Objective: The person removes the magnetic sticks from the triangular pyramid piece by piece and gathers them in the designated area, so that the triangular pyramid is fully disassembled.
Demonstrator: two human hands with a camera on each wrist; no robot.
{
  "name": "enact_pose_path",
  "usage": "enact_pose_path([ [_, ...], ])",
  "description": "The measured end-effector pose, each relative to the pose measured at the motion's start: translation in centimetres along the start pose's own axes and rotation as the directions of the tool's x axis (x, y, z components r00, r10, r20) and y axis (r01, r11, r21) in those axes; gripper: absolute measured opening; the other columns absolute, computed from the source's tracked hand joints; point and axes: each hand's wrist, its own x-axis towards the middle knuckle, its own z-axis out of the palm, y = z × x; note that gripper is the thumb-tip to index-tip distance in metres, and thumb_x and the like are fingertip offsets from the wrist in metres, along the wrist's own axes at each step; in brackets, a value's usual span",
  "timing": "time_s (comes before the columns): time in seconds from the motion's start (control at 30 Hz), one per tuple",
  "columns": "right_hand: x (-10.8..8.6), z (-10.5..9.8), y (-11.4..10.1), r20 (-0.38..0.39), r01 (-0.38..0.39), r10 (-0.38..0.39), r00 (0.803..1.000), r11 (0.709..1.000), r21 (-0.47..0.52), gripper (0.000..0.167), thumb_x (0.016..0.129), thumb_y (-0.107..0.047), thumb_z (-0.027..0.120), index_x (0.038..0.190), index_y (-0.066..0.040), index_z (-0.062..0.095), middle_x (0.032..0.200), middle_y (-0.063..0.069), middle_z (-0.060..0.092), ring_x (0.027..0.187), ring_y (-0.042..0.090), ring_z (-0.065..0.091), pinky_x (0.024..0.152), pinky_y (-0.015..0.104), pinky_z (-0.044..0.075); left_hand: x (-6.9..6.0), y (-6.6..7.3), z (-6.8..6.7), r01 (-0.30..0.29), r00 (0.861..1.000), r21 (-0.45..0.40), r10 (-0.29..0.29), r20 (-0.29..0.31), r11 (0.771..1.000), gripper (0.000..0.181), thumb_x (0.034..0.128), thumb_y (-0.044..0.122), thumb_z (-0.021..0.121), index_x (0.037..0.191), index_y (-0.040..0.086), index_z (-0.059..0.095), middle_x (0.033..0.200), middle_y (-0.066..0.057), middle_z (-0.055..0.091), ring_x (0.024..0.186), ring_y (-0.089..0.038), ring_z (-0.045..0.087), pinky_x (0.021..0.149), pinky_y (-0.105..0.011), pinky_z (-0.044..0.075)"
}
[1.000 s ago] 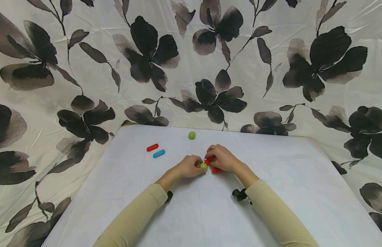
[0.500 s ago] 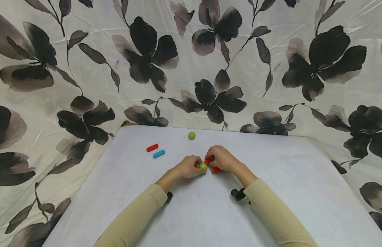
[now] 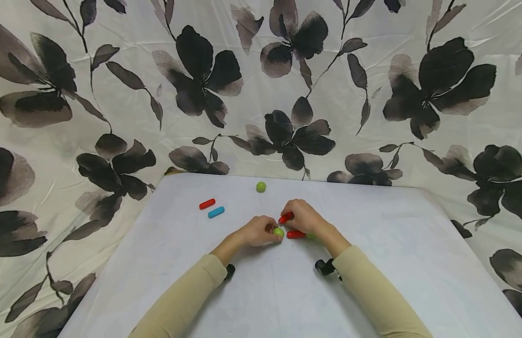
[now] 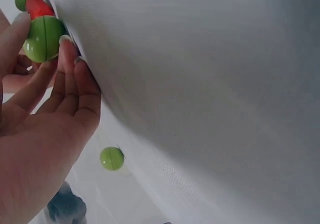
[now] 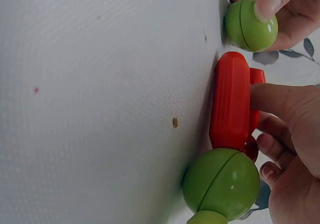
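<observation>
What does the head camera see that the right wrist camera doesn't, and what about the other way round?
Only the head view shows the blue stick, the far red stick beside it, the lone green ball at the back of the table and the beige sleeves.

Only the right wrist view shows the tiny pink speck and the thin seam on the held green ball.

Both share that ball in the left hand, the right hand holding a red stick, and another red stick lying on the table.
</observation>
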Motion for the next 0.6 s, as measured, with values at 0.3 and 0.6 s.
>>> enact_pose_path([
  [0.3,-0.5,-0.3,0.1,0.014,0.01,-0.01,1.0,1.0,-0.005,0.022,0.088,-0.005,0.079,0.109,-0.002,0.077,0.107,0.007,0.071,0.102,0.024,0.064,0.097,0.042,0.051,-0.4,-0.3,-0.8,0.05,0.999,-0.006,-0.05,-0.017,0.999,0.031,0.0936,0.026,0.076,0.113,0.004,0.069,0.084,-0.002,0.059,0.079,-0.016,0.052,0.072,-0.028,0.043],
  [0.6,-2.3,-1.6,1.2,-0.049,-0.057,0.062,0.997,0.993,0.1,0.025,0.091,-0.006,0.076,0.116,-0.001,0.074,0.118,0.012,0.064,0.107,0.03,0.06,0.097,0.046,0.051,-0.1,-1.6,-2.4,0.096,0.994,-0.014,-0.096,-0.055,0.995,0.036,0.0934,0.026,0.077,0.12,0.004,0.068,0.09,-0.004,0.059,0.084,-0.019,0.054,0.072,-0.029,0.045],
])
